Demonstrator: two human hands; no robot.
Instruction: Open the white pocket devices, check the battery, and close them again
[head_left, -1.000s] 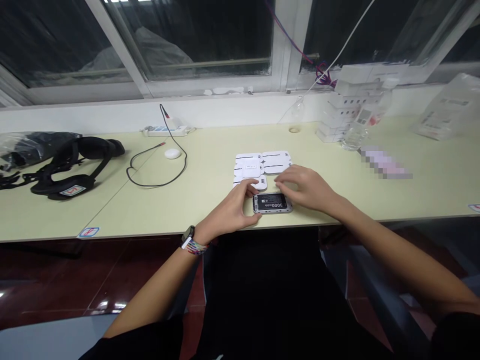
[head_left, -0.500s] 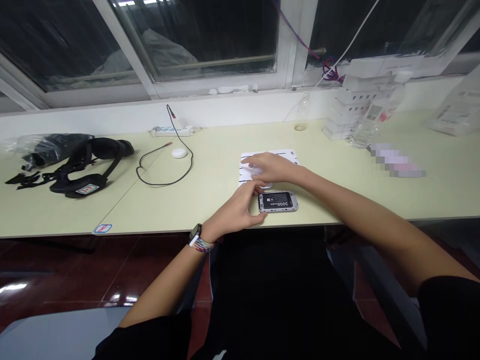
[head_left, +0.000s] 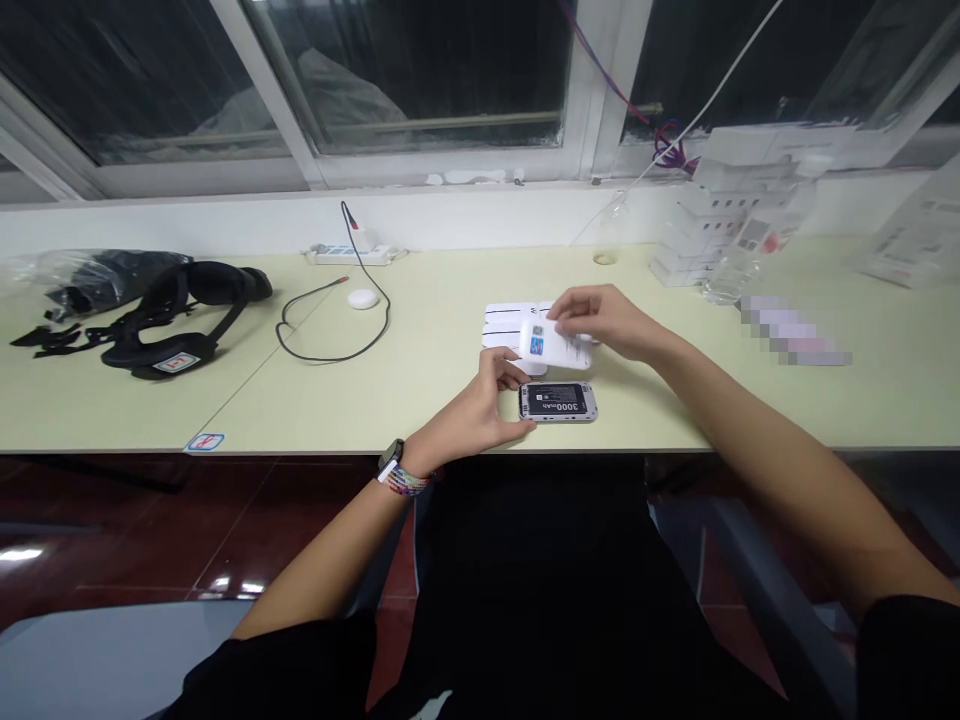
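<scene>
Two hands: both at work near the front edge of the desk [head_left: 420, 400].
Left hand [head_left: 480, 405]: fingers narrowed, thumb and fingertips pinching the left end of the open device [head_left: 559, 401], which lies flat on the desk.
Open device: back uncovered, black battery label facing up; directly beyond the left fingertips and below the right fingers.
Right hand [head_left: 607, 318]: fingers closed on a white back cover [head_left: 551, 345], gripping it along its far edge.
White back cover: lifted off the desk, tilted, inner face with a small blue sticker turned toward the camera; just above and behind the open device, not touching it as far as can be seen.
Cover stack [head_left: 508, 325]: more white covers lying flat just beyond the left fingertips, partly hidden by the held cover.
Black cable [head_left: 330, 352]: well left of both hands, looped beside a small white puck [head_left: 363, 298].
Black harness [head_left: 172, 320]: far left, clear of the hands.
Risk, slip: the cover is held by one edge only; a loose pinch could drop it onto the battery.
Risk, shift: the device sits close to the desk edge; a push from the left fingers could slide it off.
Risk, misfit: a tilted cover pressed down unevenly could jam or bend its clips.
</scene>
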